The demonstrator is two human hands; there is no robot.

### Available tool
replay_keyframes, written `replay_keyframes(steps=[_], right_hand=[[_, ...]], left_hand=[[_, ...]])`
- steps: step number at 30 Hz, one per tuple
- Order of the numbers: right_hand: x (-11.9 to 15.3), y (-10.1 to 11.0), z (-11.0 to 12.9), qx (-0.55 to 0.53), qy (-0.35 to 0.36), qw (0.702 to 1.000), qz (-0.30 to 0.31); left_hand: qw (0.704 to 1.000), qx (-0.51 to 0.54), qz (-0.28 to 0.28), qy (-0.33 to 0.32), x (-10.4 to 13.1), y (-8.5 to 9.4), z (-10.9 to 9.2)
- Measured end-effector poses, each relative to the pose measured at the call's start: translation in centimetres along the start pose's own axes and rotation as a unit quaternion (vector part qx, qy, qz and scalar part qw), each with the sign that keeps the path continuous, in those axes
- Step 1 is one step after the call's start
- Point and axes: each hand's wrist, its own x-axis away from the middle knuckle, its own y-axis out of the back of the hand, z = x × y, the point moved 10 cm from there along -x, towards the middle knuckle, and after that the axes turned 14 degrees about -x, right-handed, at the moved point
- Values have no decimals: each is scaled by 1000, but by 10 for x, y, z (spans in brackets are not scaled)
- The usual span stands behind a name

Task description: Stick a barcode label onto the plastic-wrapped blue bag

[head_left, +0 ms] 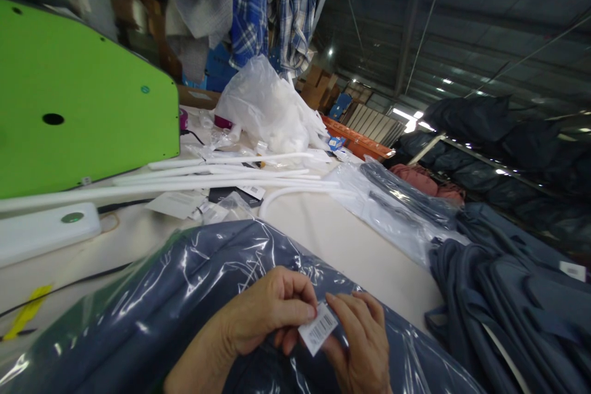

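A small white barcode label (318,329) is held between both hands above a dark blue garment in clear plastic (184,283). The thumb and forefinger of my left hand (277,308) pinch the label's upper left edge. On its other side, my right hand (357,335) has its fingertips at the label's right edge, the thumb partly behind it. The wrapped garment lies across the near part of the table, under both hands, its plastic shiny and creased.
A green machine panel (83,104) stands at the left, near a white device (50,231). White tubes (221,181) and a clear plastic bag (268,104) lie behind the garment. More bagged garments (406,197) and folded dark garments (503,301) are at the right. Plaid shirts (249,6) hang behind.
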Motion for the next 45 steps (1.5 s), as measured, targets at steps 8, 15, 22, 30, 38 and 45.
replay_keyframes(steps=[8, 15, 22, 30, 38, 45], right_hand=[[5, -1, -11, -34, -48, 998, 4], [62, -24, -78, -338, -483, 800, -108], [65, -40, -78, -424, -536, 717, -136], [58, -32, -77, -386, -539, 736, -134], [33, -25, -72, -449, -544, 703, 93], [50, -21, -63, -468, -575, 639, 204]], left_hand=[[998, 30, -49, -4, -3, 9, 2], [983, 81, -162, -29, -6, 29, 2], [986, 56, -154, -8, -6, 26, 4], [991, -4, -134, 7, -9, 21, 7], [987, -42, -155, 12, -6, 26, 7], [983, -91, -154, 31, -6, 28, 13]])
